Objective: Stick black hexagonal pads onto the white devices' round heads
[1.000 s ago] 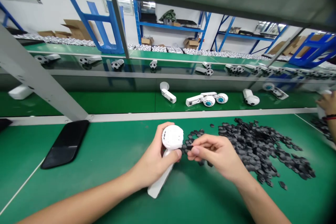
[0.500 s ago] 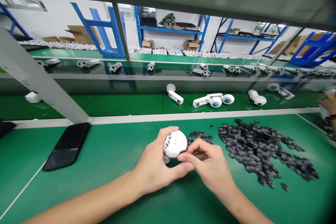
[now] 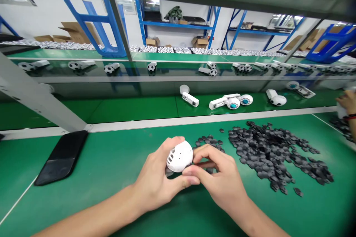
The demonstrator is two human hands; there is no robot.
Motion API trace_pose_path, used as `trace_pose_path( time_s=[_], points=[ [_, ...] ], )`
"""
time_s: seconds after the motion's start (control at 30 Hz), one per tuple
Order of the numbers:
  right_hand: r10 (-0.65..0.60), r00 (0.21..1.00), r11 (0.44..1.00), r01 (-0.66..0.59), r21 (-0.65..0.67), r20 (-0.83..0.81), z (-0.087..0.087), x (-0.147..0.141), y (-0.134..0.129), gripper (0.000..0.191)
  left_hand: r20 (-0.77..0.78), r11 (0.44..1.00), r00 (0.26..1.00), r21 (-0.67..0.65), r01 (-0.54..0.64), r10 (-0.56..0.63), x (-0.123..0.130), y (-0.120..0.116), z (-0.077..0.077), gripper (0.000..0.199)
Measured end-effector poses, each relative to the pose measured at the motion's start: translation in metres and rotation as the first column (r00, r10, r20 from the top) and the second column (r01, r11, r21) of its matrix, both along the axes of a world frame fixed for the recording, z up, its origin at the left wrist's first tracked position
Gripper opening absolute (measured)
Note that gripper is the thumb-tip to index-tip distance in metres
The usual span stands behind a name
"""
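Note:
My left hand grips a white plastic ball-shaped shell, whose slotted side faces up and to the left. Its white stem is almost wholly hidden behind my fingers. My right hand presses against the ball's right side, with thumb and fingers curled around it. Whether those fingers also pinch a small piece, I cannot tell. Just beyond my right hand lies a small cluster of black hexagonal pieces, with a much larger pile farther right on the green mat.
A black flat pad lies left on the mat. White ball-and-handle units stand on a green shelf beyond a white rail. A grey diagonal strut crosses at left. At far right, another person's hand holds a white item.
The ball has turned in my left hand, bringing its slots into view and tucking the stem behind my hand. My right hand has gone from pinching a black piece to pressing the ball.

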State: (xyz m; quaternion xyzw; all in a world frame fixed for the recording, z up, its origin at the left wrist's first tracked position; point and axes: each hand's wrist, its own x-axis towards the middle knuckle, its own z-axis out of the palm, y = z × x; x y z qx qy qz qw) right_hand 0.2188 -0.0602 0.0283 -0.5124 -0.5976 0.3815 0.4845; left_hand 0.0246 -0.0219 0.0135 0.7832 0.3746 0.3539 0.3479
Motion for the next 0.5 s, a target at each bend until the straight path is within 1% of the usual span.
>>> trace_pose_path(
  time_s=[0.07,0.2,0.27,0.33,0.4,0.43,0.5],
  points=[
    [0.007,1.0,1.0,-0.007,0.016,-0.015,-0.002,0.001,0.0,0.018,0.009,1.0,1.0,0.017,0.001,-0.001,0.0,-0.001,0.0,0.078],
    [0.02,0.998,1.0,-0.019,0.006,-0.057,-0.008,0.0,0.003,0.018,-0.013,1.0,1.0,0.006,-0.022,0.022,0.002,0.0,0.0,0.074],
    [0.013,0.998,1.0,-0.012,0.016,-0.058,-0.011,-0.001,0.005,0.018,-0.036,0.999,0.998,-0.027,-0.043,0.042,0.003,0.002,0.001,0.076],
    [0.019,1.0,0.997,-0.018,0.07,-0.021,-0.012,0.0,0.007,0.019,-0.061,0.994,0.998,-0.101,-0.03,0.024,0.003,0.004,0.005,0.076],
    [0.074,0.996,0.989,-0.08,0.126,0.049,-0.008,0.005,0.01,0.021,-0.058,0.982,0.998,-0.186,0.018,-0.029,0.002,0.007,0.011,0.072],
    [0.133,0.988,0.984,-0.14,0.111,0.074,-0.004,0.011,0.011,0.022,-0.037,0.974,0.997,-0.219,0.051,-0.06,0.0,0.008,0.015,0.068],
    [0.282,0.956,0.959,-0.282,-0.016,0.075,0.005,0.028,0.014,0.029,0.02,0.959,0.993,-0.258,0.118,-0.117,-0.005,0.01,0.022,0.061]
  ],
)
